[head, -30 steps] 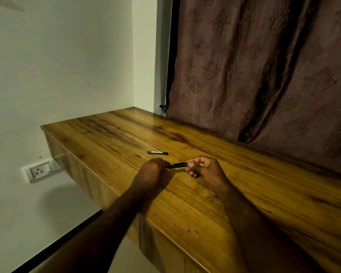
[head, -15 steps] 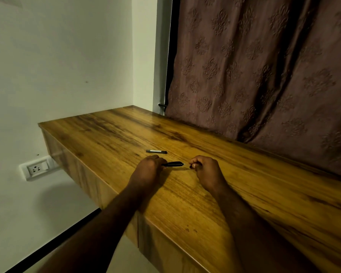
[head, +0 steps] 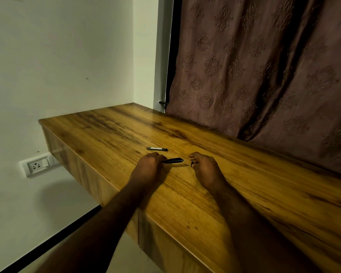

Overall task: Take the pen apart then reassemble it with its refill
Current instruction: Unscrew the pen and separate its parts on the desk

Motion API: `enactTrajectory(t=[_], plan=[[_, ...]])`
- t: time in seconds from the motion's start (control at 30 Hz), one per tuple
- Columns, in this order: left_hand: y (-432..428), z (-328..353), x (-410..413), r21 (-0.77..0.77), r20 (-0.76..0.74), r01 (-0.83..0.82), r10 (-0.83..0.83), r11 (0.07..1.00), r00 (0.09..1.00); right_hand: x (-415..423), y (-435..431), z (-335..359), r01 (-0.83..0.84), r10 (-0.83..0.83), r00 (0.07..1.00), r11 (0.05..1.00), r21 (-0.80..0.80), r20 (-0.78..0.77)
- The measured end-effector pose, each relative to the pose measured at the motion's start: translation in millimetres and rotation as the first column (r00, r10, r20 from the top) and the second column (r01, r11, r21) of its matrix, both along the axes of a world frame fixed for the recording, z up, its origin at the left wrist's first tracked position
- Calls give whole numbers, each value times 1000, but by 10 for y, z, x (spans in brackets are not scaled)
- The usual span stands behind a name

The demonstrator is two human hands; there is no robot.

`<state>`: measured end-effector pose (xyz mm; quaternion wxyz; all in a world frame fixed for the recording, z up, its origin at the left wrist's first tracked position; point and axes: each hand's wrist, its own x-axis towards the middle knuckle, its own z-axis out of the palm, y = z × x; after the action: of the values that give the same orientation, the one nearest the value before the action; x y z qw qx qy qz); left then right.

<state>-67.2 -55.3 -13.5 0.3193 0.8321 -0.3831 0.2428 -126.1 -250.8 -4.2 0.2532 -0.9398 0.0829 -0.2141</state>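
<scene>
Starting nearest the camera, two bare forearms reach out over the near edge of the table point(head: 264, 194), and the hands have come apart! A second ago both were bunched on one pen; now there's clear wood between them.

The left hand point(head: 148, 167) sits knuckles-up, fingers curled round the back end of the black pen point(head: 173, 160). The barrel pokes out to the right, just above the wood, with a pale point showing at its free end.

The right hand point(head: 205, 167) has pulled away to the right, near the pen but no longer touching it. Its fingers are curled in, and a small dark bit point(head: 192, 164) shows at the fingertips. It looks pinched there, though it's too small to name.

My read: a front piece has just come off, so we're in the dismantling stage, with the refill apparently still inside the barrel. It has to come out before reassembly begins.

Just beyond the left hand a grey piece point(head: 157, 148) with a pale stripe lies flat on the table, apart from everything else.

The count: two hands, one pen barrel, one loose grey piece, one tiny dark bit.

Farther back there's one patterned curtain point(head: 264, 66) behind the table and one wall socket point(head: 36, 165) low on the left.
</scene>
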Motion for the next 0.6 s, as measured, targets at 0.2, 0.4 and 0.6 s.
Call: enactTrajectory(t=[0.2,0.4,0.6], plan=[[3,16,-40,-17,10,5,-5,1000,1000,2,-14,-7,10,-10,1000,995,95,-8],[8,31,-71,1,6,-10,10,1000,1000,9,-56,-38,24,-27,1000,977,210,11],[24,65,-96,29,-15,67,-66,997,998,-114,-129,29,44,-222,943,819,572,247]])
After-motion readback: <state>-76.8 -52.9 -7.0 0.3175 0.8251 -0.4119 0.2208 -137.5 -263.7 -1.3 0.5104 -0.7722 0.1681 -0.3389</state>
